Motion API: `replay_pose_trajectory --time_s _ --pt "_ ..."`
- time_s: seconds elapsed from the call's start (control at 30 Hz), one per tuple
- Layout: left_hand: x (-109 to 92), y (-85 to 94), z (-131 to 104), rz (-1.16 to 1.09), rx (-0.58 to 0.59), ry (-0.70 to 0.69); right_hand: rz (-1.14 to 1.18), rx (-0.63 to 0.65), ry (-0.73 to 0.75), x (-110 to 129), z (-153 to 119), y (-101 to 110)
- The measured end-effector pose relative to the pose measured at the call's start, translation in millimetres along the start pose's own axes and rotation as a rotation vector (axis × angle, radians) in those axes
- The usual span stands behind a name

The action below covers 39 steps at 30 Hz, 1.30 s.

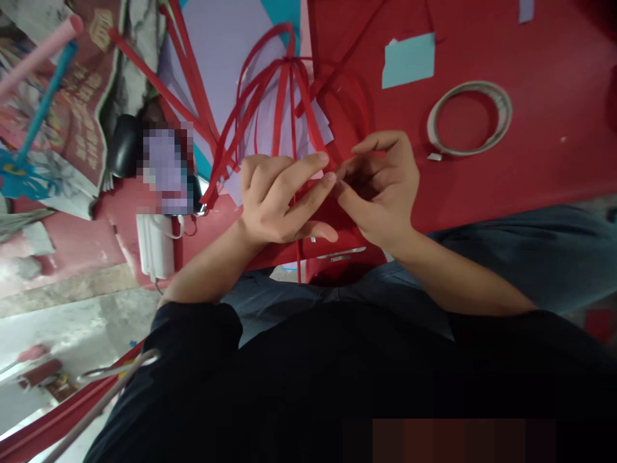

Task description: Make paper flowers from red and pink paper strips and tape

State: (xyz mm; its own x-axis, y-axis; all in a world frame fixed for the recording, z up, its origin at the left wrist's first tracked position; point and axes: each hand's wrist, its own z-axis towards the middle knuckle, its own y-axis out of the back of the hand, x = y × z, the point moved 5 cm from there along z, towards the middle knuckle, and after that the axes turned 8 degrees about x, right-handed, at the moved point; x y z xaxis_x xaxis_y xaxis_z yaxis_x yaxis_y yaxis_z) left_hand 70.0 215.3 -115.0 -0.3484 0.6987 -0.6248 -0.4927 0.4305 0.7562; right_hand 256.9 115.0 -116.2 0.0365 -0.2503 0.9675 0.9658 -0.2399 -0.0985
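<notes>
Over the red table, my left hand [284, 199] has its index and middle fingers stretched out and its thumb apart, with the other fingers bent. Its index fingertip meets the fingers of my right hand [385, 190]. That right hand is closed in a pinch, and whatever is between its fingertips is too small to make out. Just behind my left hand, several looped red paper strips [278, 116] are gathered at a point and spread over lilac paper sheets [212, 58]. One thin red strip hangs below my hands past the table edge.
A roll of tape [434, 125] lies flat on the red table [544, 148] at the right, near a pale blue paper piece [409, 61]. Leftward are a black mouse [124, 146], a blurred-out phone [166, 170], a white power adapter [155, 247] and blue scissors-like plastic [29, 173] on printed paper.
</notes>
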Motion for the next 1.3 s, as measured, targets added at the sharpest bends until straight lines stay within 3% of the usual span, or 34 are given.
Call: replay_pose_trajectory --time_s 0.13,0.27,0.53,0.7,0.87,1.03,1.17,1.2,1.3 --pt "-2.7 -4.5 -0.9 0.089 0.042 -0.042 -0.020 0.021 0.003 -4.9 -0.3 0.3" --pt "-8.0 -1.0 -1.1 0.106 -0.020 -0.171 0.032 0.034 -0.015 -8.7 -0.2 2.4" --pt "-9.7 9.1 8.5 -0.170 -0.016 0.051 0.115 0.040 -0.143 -24.2 -2.4 5.7" --pt "1.7 11.5 8.7 -0.305 -0.111 0.235 0.139 0.031 -0.147 -24.6 0.6 7.7" --pt "-10.4 5.1 10.1 -0.213 0.035 0.097 0.167 0.006 -0.165 -24.4 4.2 9.2" --pt "-6.7 2.8 10.1 -0.206 0.051 0.138 0.204 -0.021 -0.216 -27.0 6.2 9.4" --pt "-16.3 -0.8 7.4 0.030 0.072 -0.257 0.301 -0.041 -0.241 -29.8 6.9 8.5" --pt "-15.6 -1.6 6.1 0.061 0.067 -0.292 0.323 -0.042 -0.246 -30.5 7.1 8.5" --pt "-1.6 -5.6 5.9 0.026 0.112 -0.109 0.351 -0.042 -0.274 -32.5 7.7 9.3"
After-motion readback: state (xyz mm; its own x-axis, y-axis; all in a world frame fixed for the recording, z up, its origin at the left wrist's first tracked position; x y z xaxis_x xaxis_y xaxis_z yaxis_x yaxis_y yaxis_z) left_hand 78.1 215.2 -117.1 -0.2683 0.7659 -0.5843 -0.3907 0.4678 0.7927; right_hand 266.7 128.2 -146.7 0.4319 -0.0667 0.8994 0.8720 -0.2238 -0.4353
